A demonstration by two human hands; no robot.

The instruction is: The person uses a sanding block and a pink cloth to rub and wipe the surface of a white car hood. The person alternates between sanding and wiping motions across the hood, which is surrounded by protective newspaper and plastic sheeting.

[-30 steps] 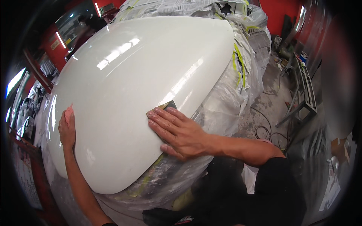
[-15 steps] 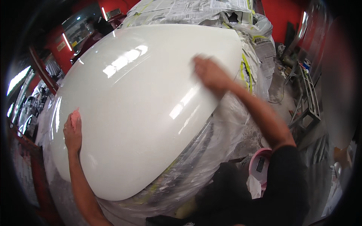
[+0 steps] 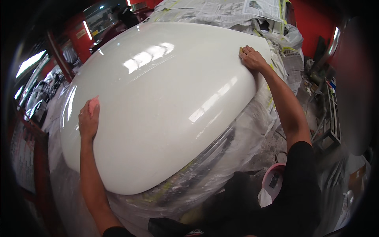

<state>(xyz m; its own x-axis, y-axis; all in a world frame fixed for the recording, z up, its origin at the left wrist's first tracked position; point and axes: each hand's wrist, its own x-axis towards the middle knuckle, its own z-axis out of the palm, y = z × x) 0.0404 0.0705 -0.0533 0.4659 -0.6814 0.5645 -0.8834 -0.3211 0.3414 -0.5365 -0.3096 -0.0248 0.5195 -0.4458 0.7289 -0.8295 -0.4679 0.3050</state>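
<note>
A glossy white car hood (image 3: pixel 158 114) fills the middle of the view, with bright lamp reflections across it. On its left part rests my left hand (image 3: pixel 87 121), closed around a crumpled pink cloth (image 3: pixel 94 106). My right arm reaches to the hood's far right corner, where my right hand (image 3: pixel 254 60) presses on the surface. From under its fingertips peeks the edge of a small yellowish pad (image 3: pixel 241 51); the rest of the pad is hidden by the hand.
Newspaper (image 3: pixel 221 11) and tape mask the car behind the hood. Clear plastic sheeting (image 3: pixel 221 158) drapes below its near edge. At lower right stand a pink bucket (image 3: pixel 267 173) and a metal frame stand (image 3: pixel 329 130). Red posts and stored parts line the left.
My right hand has slid away and to the right, to the hood's far corner. The left hand stays on the cloth. The whole view has shifted slightly.
</note>
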